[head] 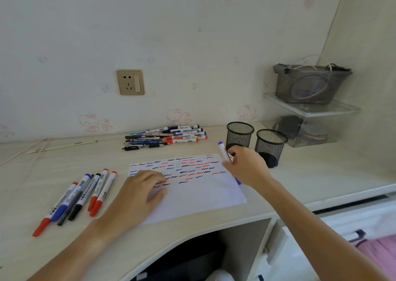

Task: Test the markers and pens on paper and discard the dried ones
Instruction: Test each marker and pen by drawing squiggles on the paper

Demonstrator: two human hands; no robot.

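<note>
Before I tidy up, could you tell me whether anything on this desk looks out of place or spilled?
Nothing looks spilled or damaged. The paper lies slightly askew under the left hand, and both mesh cups stand upright. One oddity is a thin stick lying alone at the far left, apart from the pile of pens.

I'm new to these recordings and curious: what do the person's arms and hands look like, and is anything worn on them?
Both arms are bare to the frame's edge, with no sleeves in view. The left hand and right hand wear no gloves, and no rings, watch or bracelet show on either.
</note>
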